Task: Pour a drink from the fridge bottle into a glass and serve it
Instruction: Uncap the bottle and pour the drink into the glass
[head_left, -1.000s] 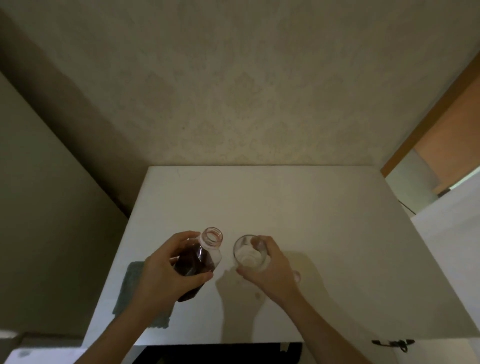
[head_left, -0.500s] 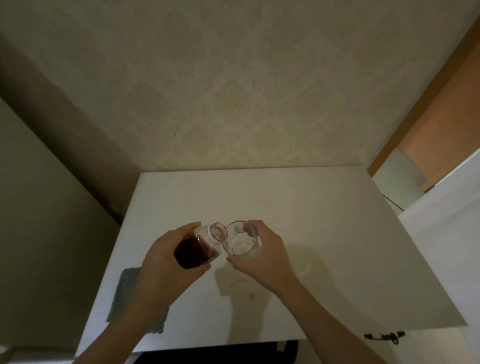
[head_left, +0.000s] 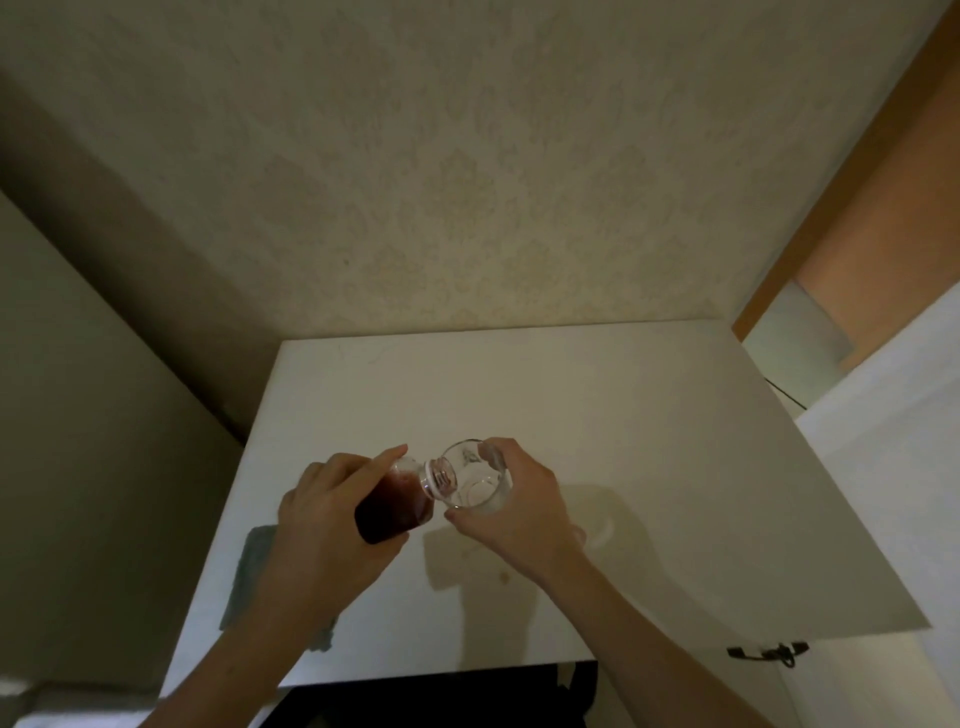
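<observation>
Gripping the bottle (head_left: 397, 501) of dark drink in your left hand (head_left: 332, 525), you held it tilted, its open mouth touching the rim of the empty glass (head_left: 480, 483) clasped in your right hand (head_left: 519, 512). Both hung above the white table (head_left: 649, 467). Smooth glass likely slips, so grasp its wall. A grey cloth (head_left: 249, 577) lay left; patterned wallpaper (head_left: 467, 182) stood behind.

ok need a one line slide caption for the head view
Left hand tips the open bottle of dark drink to the rim of the glass held by the right hand above the white table.
</observation>
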